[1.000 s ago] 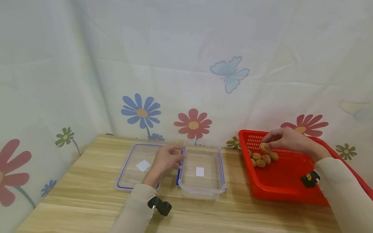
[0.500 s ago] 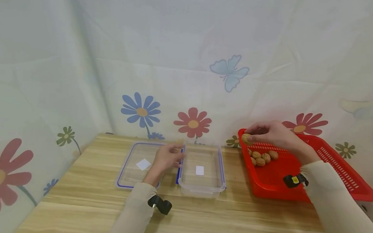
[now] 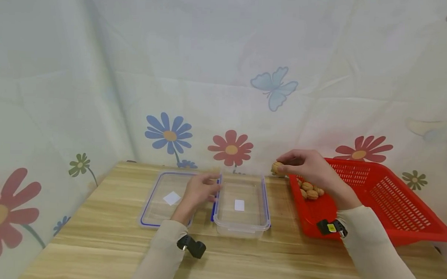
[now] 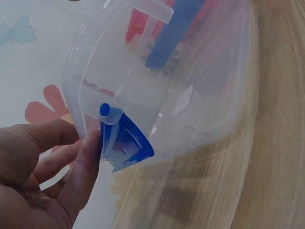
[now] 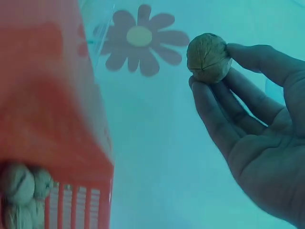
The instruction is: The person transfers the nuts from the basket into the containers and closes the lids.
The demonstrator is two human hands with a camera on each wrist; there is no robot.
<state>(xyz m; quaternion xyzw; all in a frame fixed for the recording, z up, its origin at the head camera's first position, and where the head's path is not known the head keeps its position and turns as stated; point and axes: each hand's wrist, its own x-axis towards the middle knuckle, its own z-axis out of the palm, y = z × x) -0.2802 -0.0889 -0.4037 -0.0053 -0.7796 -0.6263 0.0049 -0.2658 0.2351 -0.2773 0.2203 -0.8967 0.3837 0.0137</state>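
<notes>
Seemingly to steady it, my left hand [image 3: 200, 188] rests, fingers relaxed, against the clear box [image 3: 242, 227]; my right hand [image 3: 311, 169] pinches a walnut [image 3: 276, 169] outside the red basket [image 3: 405, 235], box side.

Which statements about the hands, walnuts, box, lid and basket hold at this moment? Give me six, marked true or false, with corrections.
1. The right hand pinches a walnut. True.
2. The box stands between the lid and the basket. True.
3. The basket is blue. False: it is red, with several walnuts in it.
4. The left hand touches the box. True.
5. The lid covers the box. False: it lies on the table, left of the box.
6. The box is full of walnuts. False: none shows inside it.
</notes>
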